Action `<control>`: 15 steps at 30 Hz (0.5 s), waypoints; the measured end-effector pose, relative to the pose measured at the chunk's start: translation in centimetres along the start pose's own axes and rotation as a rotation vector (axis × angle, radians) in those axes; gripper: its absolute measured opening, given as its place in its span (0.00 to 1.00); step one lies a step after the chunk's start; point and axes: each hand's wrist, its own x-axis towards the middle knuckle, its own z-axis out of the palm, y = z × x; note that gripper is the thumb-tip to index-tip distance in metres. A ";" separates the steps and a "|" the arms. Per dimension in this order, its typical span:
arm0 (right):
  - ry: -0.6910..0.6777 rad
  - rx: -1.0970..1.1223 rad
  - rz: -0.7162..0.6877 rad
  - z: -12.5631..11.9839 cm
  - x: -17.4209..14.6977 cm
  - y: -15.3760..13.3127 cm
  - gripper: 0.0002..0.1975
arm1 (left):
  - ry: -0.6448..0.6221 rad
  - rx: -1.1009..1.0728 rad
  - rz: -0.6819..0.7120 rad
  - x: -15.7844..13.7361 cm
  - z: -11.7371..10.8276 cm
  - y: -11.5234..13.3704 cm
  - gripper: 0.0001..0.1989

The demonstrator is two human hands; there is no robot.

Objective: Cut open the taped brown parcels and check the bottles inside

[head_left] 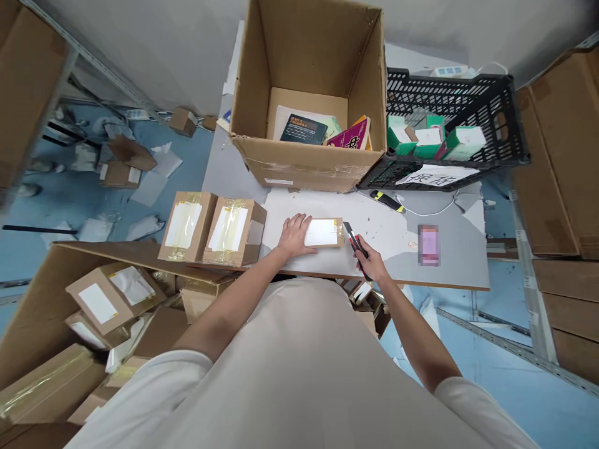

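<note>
A small taped cardboard box [340,234] with a white label lies on the table in front of me. My left hand [294,236] rests on its left end, fingers spread. In my right hand [373,262] is a red and black utility knife [356,243], its blade pointing up and left beside the box's right end. Whether the blade touches the tape I cannot tell. Two larger taped boxes, one [187,226] and another [234,232], stand left of my left hand.
At the back stands a big open carton [309,163] with several books inside. Right of it, a black crate [508,134] holds green and white boxes. A yellow and black cutter [387,201] and a blurred pink item [429,245] lie on the table [458,274]. Lower left, a large carton [56,280] contains several parcels.
</note>
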 end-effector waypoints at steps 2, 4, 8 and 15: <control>-0.017 -0.021 0.014 -0.1 -0.1 -0.2 0.32 | 0.029 -0.010 0.009 0.1 0.3 -0.1 0.54; -0.041 -0.044 0.013 -0.5 -0.1 -0.3 0.31 | 0.049 -0.018 0.025 0.3 0.5 -0.3 0.54; -0.089 -0.141 -0.004 -1.5 0.2 -0.4 0.31 | 0.053 -0.029 0.042 0.5 0.8 -0.7 0.52; -0.157 -0.345 -0.133 -3.4 1.2 -1.1 0.30 | 0.071 -0.055 0.028 0.6 1.2 -0.8 0.52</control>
